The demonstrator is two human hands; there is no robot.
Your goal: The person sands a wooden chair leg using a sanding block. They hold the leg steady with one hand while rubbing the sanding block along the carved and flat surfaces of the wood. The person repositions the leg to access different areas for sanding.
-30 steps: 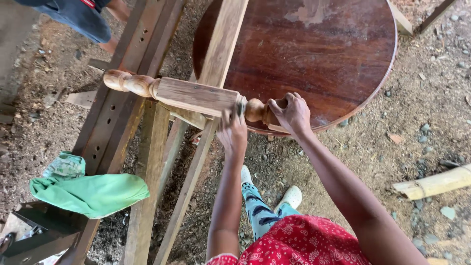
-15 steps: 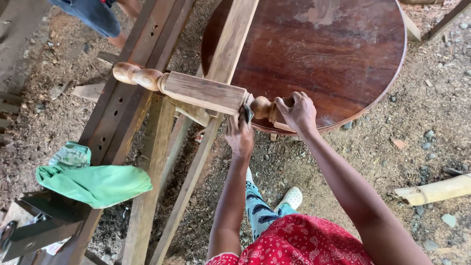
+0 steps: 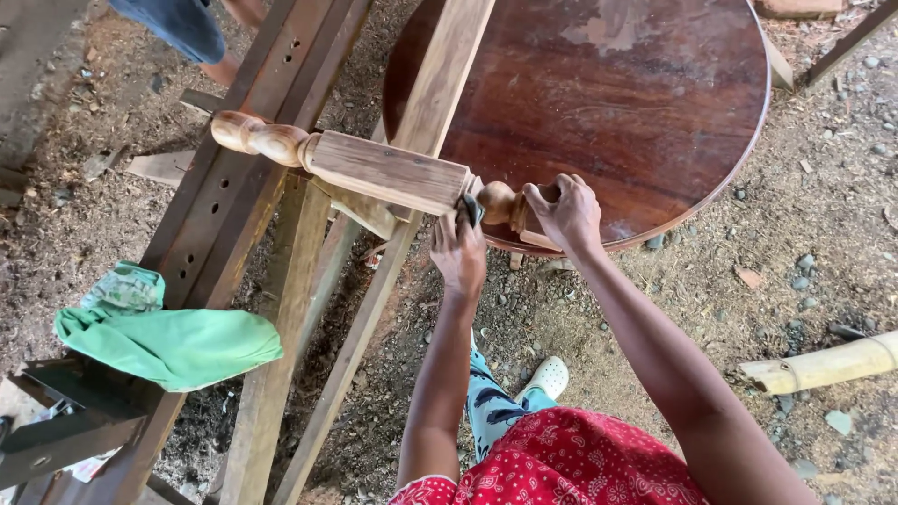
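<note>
While the right hand (image 3: 564, 213) grips the table leg's (image 3: 383, 173) knobbed end, the left hand (image 3: 458, 251) pinches sandpaper (image 3: 470, 210) just beside it; the leg runs away leftward.

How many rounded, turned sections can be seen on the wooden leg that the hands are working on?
3. Two on the turned leg form its far end, over the frame. One sits between the left hand and right hand, which may hide more.

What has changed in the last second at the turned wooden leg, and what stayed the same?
The left hand slid its dark sanding piece from the square section's end into the groove beside the rounded knob. The right hand stayed gripping the end of the turned leg, which stayed across the wooden beams. The green cloth did not move.
</note>
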